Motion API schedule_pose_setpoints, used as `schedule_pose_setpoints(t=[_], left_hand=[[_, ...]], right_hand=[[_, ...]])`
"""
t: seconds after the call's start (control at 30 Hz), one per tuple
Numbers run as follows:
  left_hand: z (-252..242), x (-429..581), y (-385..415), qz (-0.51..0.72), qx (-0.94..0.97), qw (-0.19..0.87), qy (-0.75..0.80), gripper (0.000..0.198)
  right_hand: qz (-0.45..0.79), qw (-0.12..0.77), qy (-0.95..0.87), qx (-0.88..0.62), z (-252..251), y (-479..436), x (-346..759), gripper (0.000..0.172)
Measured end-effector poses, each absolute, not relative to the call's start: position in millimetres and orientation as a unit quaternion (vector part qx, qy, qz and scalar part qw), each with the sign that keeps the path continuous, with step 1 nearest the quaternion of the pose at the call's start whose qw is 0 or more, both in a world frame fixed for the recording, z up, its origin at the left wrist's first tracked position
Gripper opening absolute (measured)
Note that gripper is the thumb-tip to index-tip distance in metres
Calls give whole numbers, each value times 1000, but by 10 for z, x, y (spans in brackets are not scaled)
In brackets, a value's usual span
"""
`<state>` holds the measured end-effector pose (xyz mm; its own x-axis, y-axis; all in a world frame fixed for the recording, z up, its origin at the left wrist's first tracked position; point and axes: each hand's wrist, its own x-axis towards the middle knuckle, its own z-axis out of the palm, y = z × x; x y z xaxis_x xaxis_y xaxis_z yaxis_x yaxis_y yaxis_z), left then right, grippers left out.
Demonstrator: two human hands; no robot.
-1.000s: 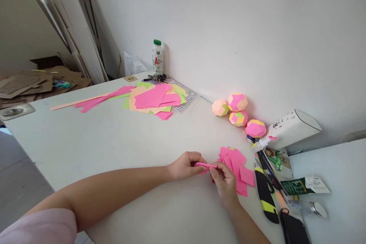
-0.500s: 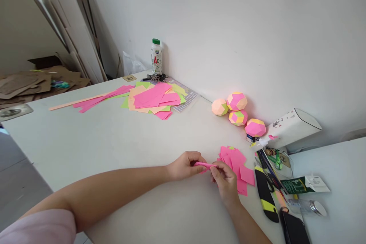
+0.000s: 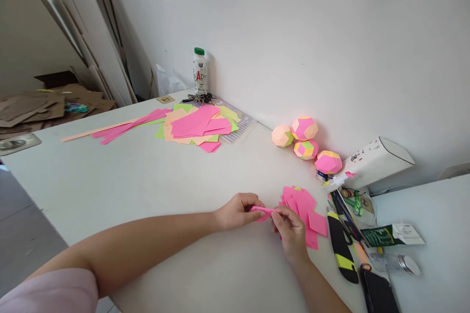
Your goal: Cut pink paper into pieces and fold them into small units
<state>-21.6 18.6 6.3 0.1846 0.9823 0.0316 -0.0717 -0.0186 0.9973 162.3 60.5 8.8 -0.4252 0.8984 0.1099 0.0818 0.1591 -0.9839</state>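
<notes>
Both hands meet over the white table (image 3: 139, 181) near its front. My left hand (image 3: 238, 211) pinches one end of a small folded pink paper piece (image 3: 265, 211). My right hand (image 3: 290, 230) pinches its other end with curled fingers. Just right of the hands lies a small pile of folded pink paper pieces (image 3: 306, 212). Several folded paper balls (image 3: 304, 139) in pink, peach and green sit against the wall behind.
A stack of pink, peach and green paper sheets (image 3: 196, 127) and long pink strips (image 3: 125, 127) lie at the back left, beside a white bottle (image 3: 199, 71) and keys. At the right lie a black-yellow cutter (image 3: 341, 252), pens, a white box (image 3: 370, 164) and a small jar.
Both hands stay pinched on the pink paper piece with only slight finger movement. The view has shifted a little downward.
</notes>
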Motion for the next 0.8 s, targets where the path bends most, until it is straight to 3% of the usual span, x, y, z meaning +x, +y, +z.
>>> schedule_pose_setpoints(t=[0.8], left_hand=[[112, -208, 192, 445, 533, 544, 471, 24]], right_hand=[[536, 404, -644, -368, 43, 619, 1632, 17]])
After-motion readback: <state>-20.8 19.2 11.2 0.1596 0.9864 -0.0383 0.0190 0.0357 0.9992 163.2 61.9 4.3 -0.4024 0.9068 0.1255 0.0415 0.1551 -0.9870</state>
